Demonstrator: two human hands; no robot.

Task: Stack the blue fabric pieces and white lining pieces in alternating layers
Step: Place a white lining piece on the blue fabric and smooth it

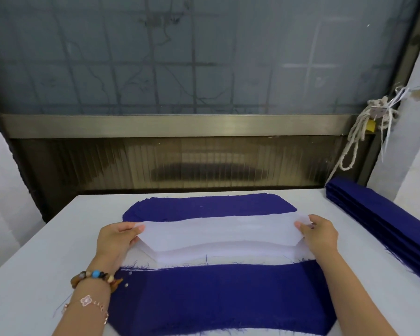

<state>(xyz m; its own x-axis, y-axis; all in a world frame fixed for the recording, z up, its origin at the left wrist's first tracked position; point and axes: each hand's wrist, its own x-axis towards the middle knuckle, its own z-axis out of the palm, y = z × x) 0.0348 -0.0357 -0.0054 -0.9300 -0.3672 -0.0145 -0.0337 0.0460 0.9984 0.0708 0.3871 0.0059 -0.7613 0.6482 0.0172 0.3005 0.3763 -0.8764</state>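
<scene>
A long white lining piece [218,232] is held up slightly above a pile of white lining pieces [218,254] in the middle of the table. My left hand [118,238] pinches its left end and my right hand [319,235] pinches its right end. Beyond it lies a stack of blue fabric pieces [209,207] with rounded corners. Nearer to me lies another blue fabric piece [218,297] with frayed edges, partly under my forearms.
A folded pile of long blue fabric strips [383,221] runs along the right side of the white table [46,258]. A dark window frame and ribbed panel stand behind the table's far edge. A knotted white rope [359,132] hangs at the right.
</scene>
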